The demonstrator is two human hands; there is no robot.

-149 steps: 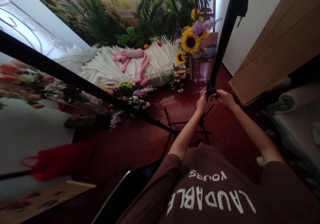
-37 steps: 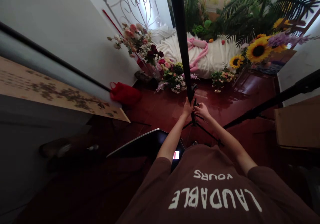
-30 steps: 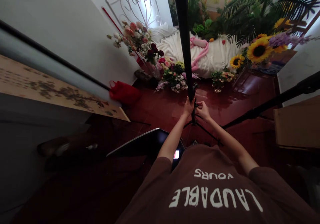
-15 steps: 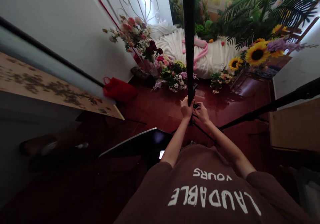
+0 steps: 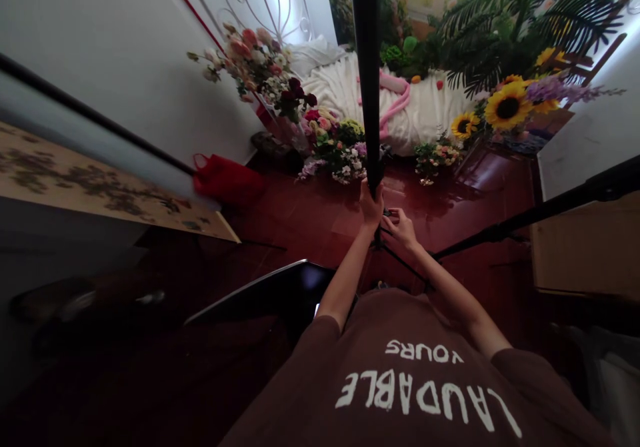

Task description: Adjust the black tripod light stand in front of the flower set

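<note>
A black upright stand pole (image 5: 369, 80) rises in front of me, its upper end running out of the top of the view. My left hand (image 5: 371, 205) is wrapped round its lower part. Just to the right, my right hand (image 5: 400, 226) has its fingers pinched at a small dark knob (image 5: 387, 213) on the pole's side. The fingers partly cover the knob, so its exact form is hard to make out. Below the hands, thin dark legs (image 5: 403, 260) spread from the pole toward the floor.
Flower bunches (image 5: 345, 147) and sunflowers (image 5: 507, 104) stand ahead by a white draped cloth (image 5: 420, 114). Another black pole (image 5: 520, 217) slants at right beside a cardboard box (image 5: 587, 247). A red bag (image 5: 227, 179), a painted panel (image 5: 100, 180) and a dark screen (image 5: 270, 290) lie leftward.
The view has shifted slightly, so the surroundings sit farther left. My left hand stays round the pole, and my right hand's fingers have closed more at the knob.
</note>
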